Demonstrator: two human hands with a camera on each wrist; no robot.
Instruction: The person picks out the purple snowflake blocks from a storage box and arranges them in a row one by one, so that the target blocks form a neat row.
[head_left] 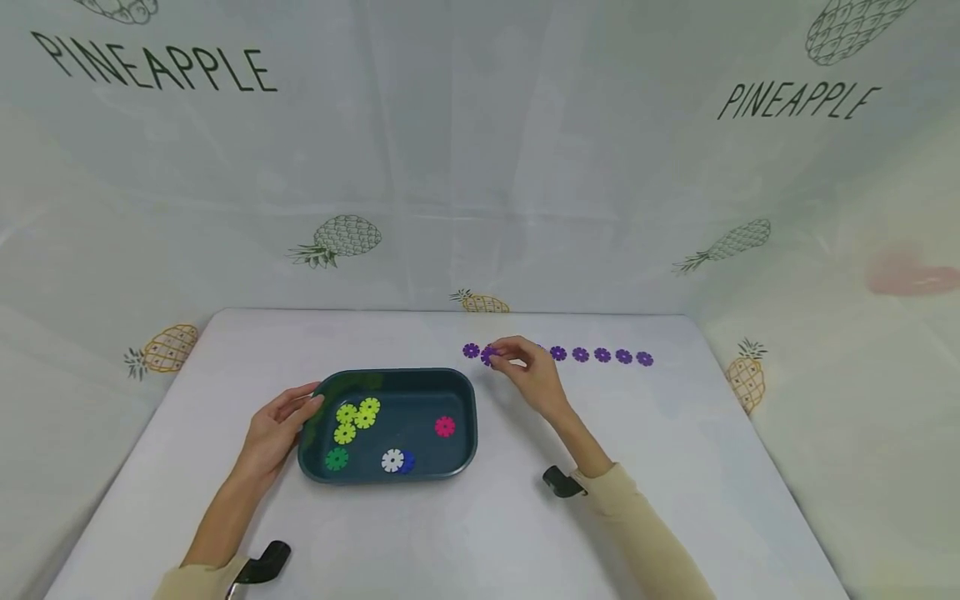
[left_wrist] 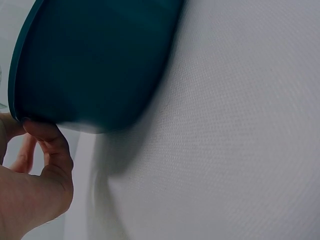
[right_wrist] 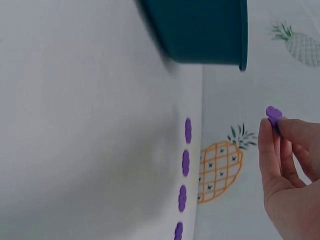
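Observation:
My left hand holds the left rim of a dark teal tray, thumb on the edge; the left wrist view shows its fingers at the tray's corner. Inside the tray are several yellow-green flower-shaped discs, a green disc, a pink disc and a white disc overlapping a blue disc. Between thumb and fingertips, my right hand pinches a purple flower disc above the table. A row of purple discs lies behind this hand, which hides part of it.
The white table ends at a hanging cloth printed with pineapples along its back edge. The tray stands left of centre, just in front of the row's left end. Black wrist cameras stick out from both forearms.

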